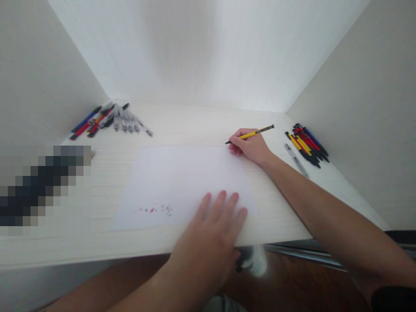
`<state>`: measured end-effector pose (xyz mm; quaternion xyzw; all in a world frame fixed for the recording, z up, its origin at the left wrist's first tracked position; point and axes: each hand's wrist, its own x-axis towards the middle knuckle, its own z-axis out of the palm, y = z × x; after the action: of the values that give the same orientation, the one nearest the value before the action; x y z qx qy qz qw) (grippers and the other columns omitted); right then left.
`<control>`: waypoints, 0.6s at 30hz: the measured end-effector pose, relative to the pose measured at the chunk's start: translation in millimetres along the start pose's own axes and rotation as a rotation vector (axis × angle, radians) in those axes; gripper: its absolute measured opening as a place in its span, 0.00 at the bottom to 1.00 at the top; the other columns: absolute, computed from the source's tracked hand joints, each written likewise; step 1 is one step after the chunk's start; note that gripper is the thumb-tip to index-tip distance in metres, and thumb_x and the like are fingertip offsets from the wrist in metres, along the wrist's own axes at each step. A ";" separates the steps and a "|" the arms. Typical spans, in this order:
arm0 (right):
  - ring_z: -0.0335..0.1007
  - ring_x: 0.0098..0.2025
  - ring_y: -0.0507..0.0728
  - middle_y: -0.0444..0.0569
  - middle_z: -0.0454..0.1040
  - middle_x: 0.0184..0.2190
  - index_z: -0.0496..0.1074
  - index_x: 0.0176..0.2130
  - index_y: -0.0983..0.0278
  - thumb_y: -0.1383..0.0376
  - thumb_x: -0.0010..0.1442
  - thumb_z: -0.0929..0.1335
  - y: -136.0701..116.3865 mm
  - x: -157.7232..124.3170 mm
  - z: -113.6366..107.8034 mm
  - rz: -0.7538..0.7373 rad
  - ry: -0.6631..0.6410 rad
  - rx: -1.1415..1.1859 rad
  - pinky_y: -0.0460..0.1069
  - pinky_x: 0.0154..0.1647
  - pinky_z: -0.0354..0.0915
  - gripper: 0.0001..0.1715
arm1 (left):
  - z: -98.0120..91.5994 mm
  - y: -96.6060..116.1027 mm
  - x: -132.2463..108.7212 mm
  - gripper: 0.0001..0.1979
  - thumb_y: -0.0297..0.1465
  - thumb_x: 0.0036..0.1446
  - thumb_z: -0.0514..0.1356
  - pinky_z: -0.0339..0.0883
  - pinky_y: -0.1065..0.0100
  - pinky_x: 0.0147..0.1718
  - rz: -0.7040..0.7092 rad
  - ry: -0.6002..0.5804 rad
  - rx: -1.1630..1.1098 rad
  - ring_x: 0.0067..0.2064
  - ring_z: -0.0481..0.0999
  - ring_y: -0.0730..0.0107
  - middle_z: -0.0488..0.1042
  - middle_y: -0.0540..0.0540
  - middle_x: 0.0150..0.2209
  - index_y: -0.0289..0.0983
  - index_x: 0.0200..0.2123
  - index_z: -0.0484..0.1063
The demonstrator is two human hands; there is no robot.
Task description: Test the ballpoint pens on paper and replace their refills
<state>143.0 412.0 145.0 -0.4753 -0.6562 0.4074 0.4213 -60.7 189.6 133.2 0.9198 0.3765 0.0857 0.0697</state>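
A yellow pen (249, 134) with a black tip and black end is pinched in my right hand (248, 145), at the upper right corner of a white sheet of paper (182, 173). Its tip points left, near the sheet's far edge; whether it touches the paper I cannot tell. My left hand (214, 229) lies with fingers spread on the near right part of the sheet. Small dark and reddish marks (156, 209) show at the paper's lower left.
Pens of several colours (97, 120) and clear pens (126, 121) lie at the back left. More yellow, red and blue pens (308, 145) and a clear pen (296, 159) lie at the right. Pale walls (201, 52) enclose the desk; a pixelated patch covers the left.
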 end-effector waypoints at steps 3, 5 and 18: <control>0.69 0.19 0.50 0.51 0.78 0.24 0.72 0.29 0.66 0.63 0.58 0.71 0.5 0.6 -0.4 -0.008 -0.018 -0.062 0.44 0.18 0.64 0.09 | -1.8 1.0 0.4 0.36 0.45 0.69 0.55 0.43 0.36 0.71 0.003 -0.008 -0.014 0.76 0.44 0.35 0.41 0.34 0.77 0.36 0.75 0.53; 0.67 0.18 0.49 0.50 0.77 0.22 0.73 0.28 0.66 0.63 0.59 0.71 -0.2 0.5 -0.7 -0.016 -0.022 -0.120 0.44 0.17 0.62 0.11 | -3.3 1.9 1.1 0.36 0.44 0.69 0.55 0.43 0.36 0.71 -0.003 -0.015 -0.024 0.76 0.45 0.36 0.42 0.34 0.77 0.37 0.75 0.53; 0.66 0.18 0.48 0.51 0.79 0.24 0.73 0.28 0.66 0.62 0.62 0.70 -1.1 2.2 1.0 -0.045 -0.053 -0.184 0.44 0.17 0.59 0.12 | -2.7 2.1 1.7 0.37 0.44 0.68 0.57 0.43 0.36 0.71 -0.004 -0.012 -0.023 0.76 0.44 0.36 0.43 0.34 0.77 0.37 0.74 0.54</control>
<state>141.4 413.8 146.1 -0.4862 -0.7124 0.3482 0.3672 -58.7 189.4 136.4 0.9186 0.3772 0.0845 0.0824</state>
